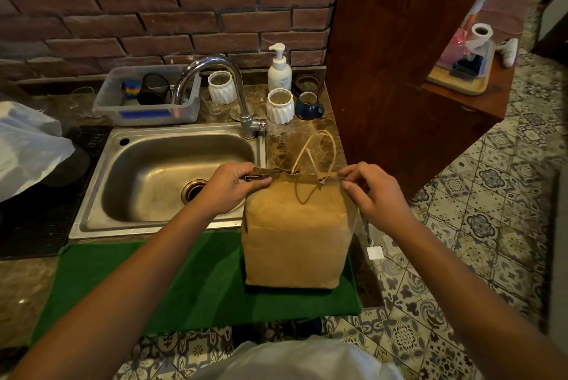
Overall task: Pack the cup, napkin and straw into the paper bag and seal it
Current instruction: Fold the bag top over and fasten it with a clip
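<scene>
Green matting (172, 281) at the counter's near edge carried the brown paper bag (296, 235), upright beside the sink (92, 226). Her left hand (229, 187) pinched one end of the flattened mouth, her right hand (373, 192) the other. Sealing well probably meant keeping both corners level, creasing evenly, with the handles (316, 152) left clear behind.

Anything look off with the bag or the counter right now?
Nothing stands out. The paper bag stands upright on the green mat, left hand and right hand pinching its folded top. No spill or tear visible.
</scene>
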Demonstrator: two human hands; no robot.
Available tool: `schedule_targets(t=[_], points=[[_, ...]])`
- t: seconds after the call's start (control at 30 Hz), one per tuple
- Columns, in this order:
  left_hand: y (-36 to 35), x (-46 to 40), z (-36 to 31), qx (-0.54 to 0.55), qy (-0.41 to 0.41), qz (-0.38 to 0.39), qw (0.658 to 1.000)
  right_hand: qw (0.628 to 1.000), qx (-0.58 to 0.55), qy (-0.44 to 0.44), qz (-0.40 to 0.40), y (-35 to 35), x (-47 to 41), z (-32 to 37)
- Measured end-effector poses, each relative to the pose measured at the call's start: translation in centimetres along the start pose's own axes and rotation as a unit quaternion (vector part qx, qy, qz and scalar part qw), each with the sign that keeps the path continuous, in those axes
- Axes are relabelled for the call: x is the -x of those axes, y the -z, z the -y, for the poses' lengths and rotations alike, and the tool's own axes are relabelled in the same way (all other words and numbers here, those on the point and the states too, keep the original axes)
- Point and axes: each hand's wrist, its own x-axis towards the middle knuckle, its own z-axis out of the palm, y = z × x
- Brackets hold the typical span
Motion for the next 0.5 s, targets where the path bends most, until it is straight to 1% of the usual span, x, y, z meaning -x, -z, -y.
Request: schedule_targets(t=[0.13,0.17,0.27,0.33,0.43,0.5], points=[[-0.4,0.7,-0.2,0.053,0.023,-0.001,0.998,0.999,0.036,0.003,-0.024,-0.2,-0.5,-0.4],[-0.4,0.9,-0.2,0.063,0.025,0.003,0.998,0.999,0.030,-0.013,-0.013,-0.1,-0.7,-0.4],[-0.1,1.1,-0.1,0.084,0.027,0.017,0.996,0.994,-0.035,-0.071,0.076,0.7,-1.3,-0.4],[0.2,1.1,0.1,0.095,0.031,0.021,0.995,0.988,-0.049,-0.086,0.118,1.0,-1.6,-0.5],[0.4,1.2,0.5,0.121,0.042,0.011,0.992,0.986,-0.043,-0.093,0.129,0.9,-1.7,-0.4],[0.0,1.3,0.4,0.131,0.043,-0.012,0.990,0.989,-0.040,-0.077,0.123,0.5,-1.7,-0.4]])
